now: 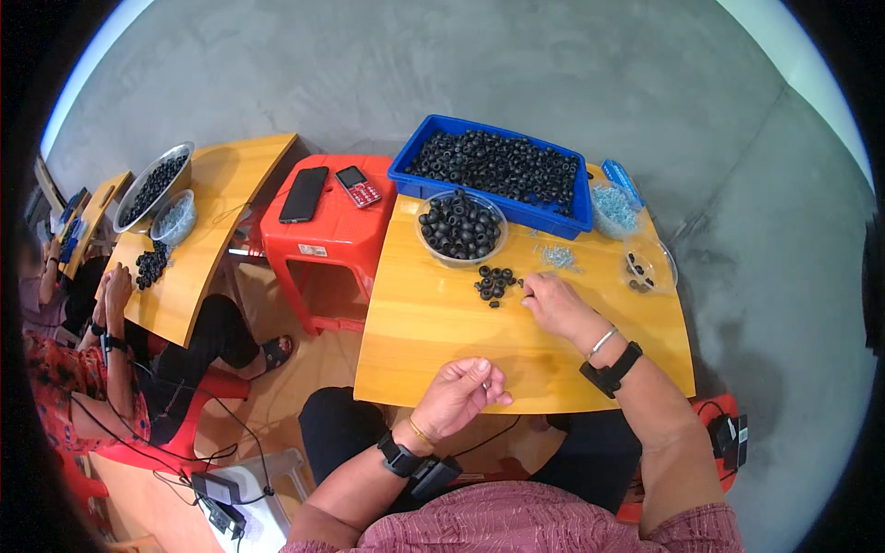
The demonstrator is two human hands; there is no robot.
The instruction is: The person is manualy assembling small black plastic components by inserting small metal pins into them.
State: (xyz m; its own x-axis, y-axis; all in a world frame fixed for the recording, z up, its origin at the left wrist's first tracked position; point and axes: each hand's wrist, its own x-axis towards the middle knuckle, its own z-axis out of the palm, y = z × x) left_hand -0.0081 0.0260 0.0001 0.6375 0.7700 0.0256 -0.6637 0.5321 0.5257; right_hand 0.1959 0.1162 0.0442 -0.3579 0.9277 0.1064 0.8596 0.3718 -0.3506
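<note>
black pieces [496, 281] loose in a small pile on the tabletop [415, 336], just left of the right hand [558, 307] and beyond the left hand [456, 394]. right: fingers bunched and pointing down, small dark bit at the tips; can't tell if it's pinched or just touched. left: fingers curled in, thumb to index, tiny glint there; too small to tell whether anything is gripped. palm sides of both mostly hidden.

clear bowl [461, 264] beyond the pile, full of black pieces, bottom hidden. blue tray [544, 219] farther out, its floor mostly covered. silver pins [559, 258] scattered just beyond right hand, blurred together. clear tub [659, 253] to its right, contents hard to make out.

edges: left hand is at the near edge; right forearm crosses it. bare room left of and between the hands. red stool [323, 221] near the left edge, beyond left hand.
</note>
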